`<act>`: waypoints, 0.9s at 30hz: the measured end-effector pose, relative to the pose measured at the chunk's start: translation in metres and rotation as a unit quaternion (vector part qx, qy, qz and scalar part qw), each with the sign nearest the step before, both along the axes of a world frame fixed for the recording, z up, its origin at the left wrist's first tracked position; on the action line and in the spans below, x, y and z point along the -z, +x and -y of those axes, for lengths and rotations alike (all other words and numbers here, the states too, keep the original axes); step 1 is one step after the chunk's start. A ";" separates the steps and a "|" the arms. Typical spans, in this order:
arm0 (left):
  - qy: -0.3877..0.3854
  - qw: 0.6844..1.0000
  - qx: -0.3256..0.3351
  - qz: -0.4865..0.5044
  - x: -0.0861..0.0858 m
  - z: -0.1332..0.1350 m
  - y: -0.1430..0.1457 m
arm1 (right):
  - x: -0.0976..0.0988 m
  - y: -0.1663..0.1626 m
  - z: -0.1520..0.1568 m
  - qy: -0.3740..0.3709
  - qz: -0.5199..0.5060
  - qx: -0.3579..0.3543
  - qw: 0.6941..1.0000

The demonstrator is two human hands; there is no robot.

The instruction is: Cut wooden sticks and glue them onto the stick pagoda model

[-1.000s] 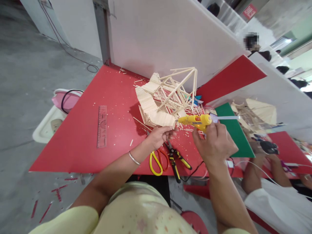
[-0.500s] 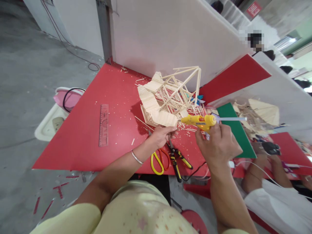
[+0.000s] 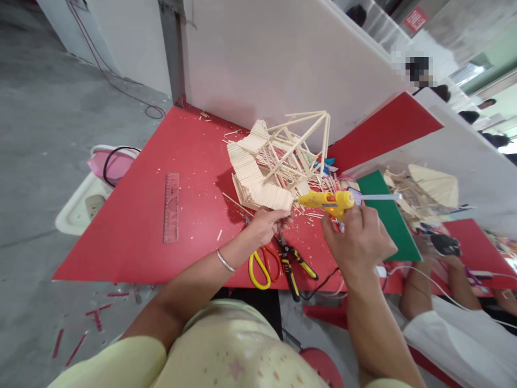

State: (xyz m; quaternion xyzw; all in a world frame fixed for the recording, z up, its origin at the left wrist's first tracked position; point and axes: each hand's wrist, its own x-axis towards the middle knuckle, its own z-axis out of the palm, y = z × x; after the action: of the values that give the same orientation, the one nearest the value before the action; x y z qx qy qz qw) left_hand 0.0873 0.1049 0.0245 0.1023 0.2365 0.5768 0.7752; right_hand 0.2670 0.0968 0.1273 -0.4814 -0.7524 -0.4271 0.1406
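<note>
A model built of thin wooden sticks stands on the red table, with slatted panels low down and an open frame on top. My left hand is closed in a pinch at the model's near edge, touching its lower panel. My right hand grips a yellow glue gun. The gun lies level, its nozzle pointing left at the panel's right corner, and a clear glue stick pokes out of its back end.
Yellow-handled scissors and black-and-yellow pliers lie near the table's front edge. A red ruler lies to the left, a green sheet to the right. A white partition stands behind. Another person's arm works at the right.
Both hands stay almost where they were. The view shifted slightly, and the glue gun's nozzle has stayed at the panel's right corner.
</note>
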 end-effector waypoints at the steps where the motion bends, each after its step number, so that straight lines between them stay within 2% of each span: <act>1: 0.000 1.000 0.001 0.001 0.000 0.000 0.000 | 0.000 0.000 0.000 0.000 -0.001 -0.002 1.000; 16: -0.007 0.998 0.048 0.047 0.003 -0.004 -0.003 | 0.002 0.003 0.000 -0.019 -0.012 0.006 1.000; 27: 0.002 0.998 0.048 0.038 0.009 -0.005 -0.001 | 0.000 0.002 0.001 0.028 0.017 -0.014 0.999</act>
State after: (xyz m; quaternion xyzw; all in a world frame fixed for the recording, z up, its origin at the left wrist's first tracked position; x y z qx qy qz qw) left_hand 0.0860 0.1095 0.0157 0.0930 0.2009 0.5431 0.8099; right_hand 0.2687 0.0961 0.1269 -0.4597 -0.7489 -0.4541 0.1470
